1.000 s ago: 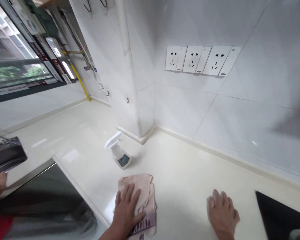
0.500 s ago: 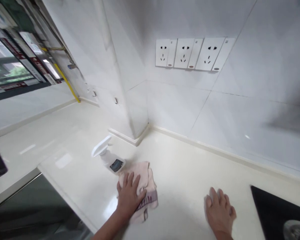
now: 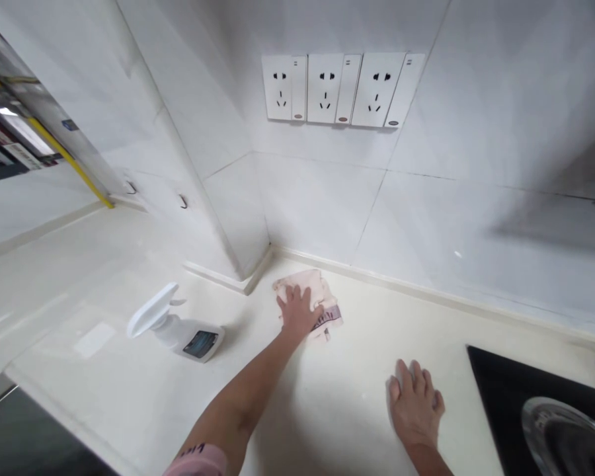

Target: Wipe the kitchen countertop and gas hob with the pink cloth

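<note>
My left hand (image 3: pixel 298 313) lies spread over a pale pink cloth (image 3: pixel 311 283), pressing it flat on the countertop near the wall corner. A purple patterned band shows on the cloth to the right of my fingers. My right hand (image 3: pixel 415 404) rests on the white countertop (image 3: pixel 347 390) with nothing in it, its fingers loosely apart. To the left of the cloth stands a white spray bottle (image 3: pixel 183 336) with a dark label, touched by neither hand.
A black cooktop (image 3: pixel 496 390) with a round metal burner ring (image 3: pixel 540 423) is at the right. Wall sockets (image 3: pixel 333 89) sit above the counter. A wall column (image 3: pixel 218 218) juts out behind the bottle, and a sink edge (image 3: pixel 10 403) shows at lower left.
My left hand has slid the cloth away from the spray bottle, forward and right toward the wall corner. The view has turned right. My right hand still rests on the counter.
</note>
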Available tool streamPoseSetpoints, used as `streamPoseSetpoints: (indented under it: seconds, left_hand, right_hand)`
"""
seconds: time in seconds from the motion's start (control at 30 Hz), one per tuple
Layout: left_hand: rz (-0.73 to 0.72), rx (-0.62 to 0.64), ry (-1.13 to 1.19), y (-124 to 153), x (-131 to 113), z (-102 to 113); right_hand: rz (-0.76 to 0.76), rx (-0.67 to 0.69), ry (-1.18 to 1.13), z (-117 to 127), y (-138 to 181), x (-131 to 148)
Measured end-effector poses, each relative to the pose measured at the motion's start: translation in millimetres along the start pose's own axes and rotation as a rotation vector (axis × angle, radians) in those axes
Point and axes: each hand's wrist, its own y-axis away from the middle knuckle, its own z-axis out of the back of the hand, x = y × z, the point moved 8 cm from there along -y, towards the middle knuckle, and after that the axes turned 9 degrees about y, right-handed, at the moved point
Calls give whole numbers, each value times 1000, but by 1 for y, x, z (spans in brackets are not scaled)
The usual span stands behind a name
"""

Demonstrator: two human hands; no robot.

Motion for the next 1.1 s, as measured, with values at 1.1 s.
streamPoseSetpoints:
  seconds: [1.1]
  left_hand:
    - [-51, -118, -84, 57, 105, 58]
  right_hand:
    - [-14, -28, -8, -6, -2, -9]
